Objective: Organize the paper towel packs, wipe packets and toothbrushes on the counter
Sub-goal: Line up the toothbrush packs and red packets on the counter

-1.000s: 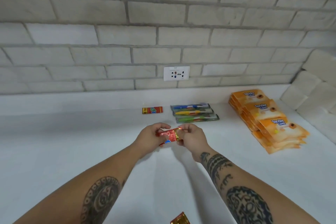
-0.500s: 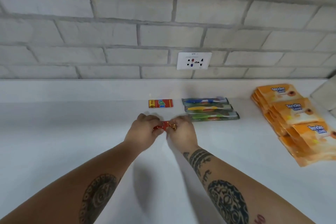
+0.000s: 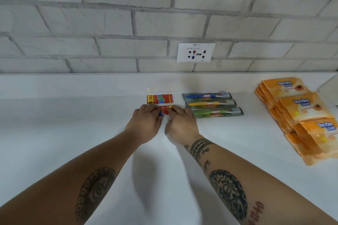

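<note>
Two red packets (image 3: 159,98) lie on the white counter (image 3: 73,133) below a brick wall (image 3: 109,23).

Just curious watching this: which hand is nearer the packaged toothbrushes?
Right. The right hand lies just beside the toothbrushes, almost touching the nearest pack; the left hand is farther, across the red packet.

Red-and-yellow packets (image 3: 159,98), orange packs (image 3: 300,109), blue, yellow, green toothbrushes (image 3: 210,104), white counter (image 3: 73,133)
</note>
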Demonstrator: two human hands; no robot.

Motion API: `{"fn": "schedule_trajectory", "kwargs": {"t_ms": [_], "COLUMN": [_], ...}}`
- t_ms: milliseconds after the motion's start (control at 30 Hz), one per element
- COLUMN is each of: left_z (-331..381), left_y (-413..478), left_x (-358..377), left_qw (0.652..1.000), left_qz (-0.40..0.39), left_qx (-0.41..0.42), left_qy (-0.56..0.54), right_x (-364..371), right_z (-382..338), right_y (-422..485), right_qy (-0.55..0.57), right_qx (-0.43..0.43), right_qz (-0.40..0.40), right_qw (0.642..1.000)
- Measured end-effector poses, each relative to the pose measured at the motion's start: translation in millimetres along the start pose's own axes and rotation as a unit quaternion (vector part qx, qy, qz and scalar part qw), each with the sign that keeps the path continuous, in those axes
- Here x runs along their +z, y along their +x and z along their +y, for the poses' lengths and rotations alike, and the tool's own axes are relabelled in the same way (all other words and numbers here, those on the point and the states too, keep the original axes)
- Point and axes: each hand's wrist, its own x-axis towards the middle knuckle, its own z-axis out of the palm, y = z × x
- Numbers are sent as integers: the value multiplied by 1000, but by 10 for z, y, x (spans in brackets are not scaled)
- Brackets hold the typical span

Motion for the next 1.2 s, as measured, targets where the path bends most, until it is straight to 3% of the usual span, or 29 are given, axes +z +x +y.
{"fn": "schedule_trajectory", "kwargs": {"t_ms": [400,600,800,1000,1200], "left_z": [-37,49,556,1297,1733], "left_y": [19,-141,-473,-953,-1370], "left_x": [-19,-78,-323,-565,-498], "left_qw": [999,999,984,916,866], "left_qz": [-16,-4,-149,-365,-430], "left_qx": [-18,-27,40,148,232], "left_qy": [-38,-34,-88,-76,-105], "right_x": [-114,-150,-278,-371,-400], "right_z": [-21,56,427,897,1131], "right_y": [105,-231,-887,-1449,-1804], "right_qy": [43,122,158,142,148], "right_qx": [33,42,56,110,126], "right_qz": [-68,-33,-41,-62,-36], "right_qw": [996,991,985,982,980]}}
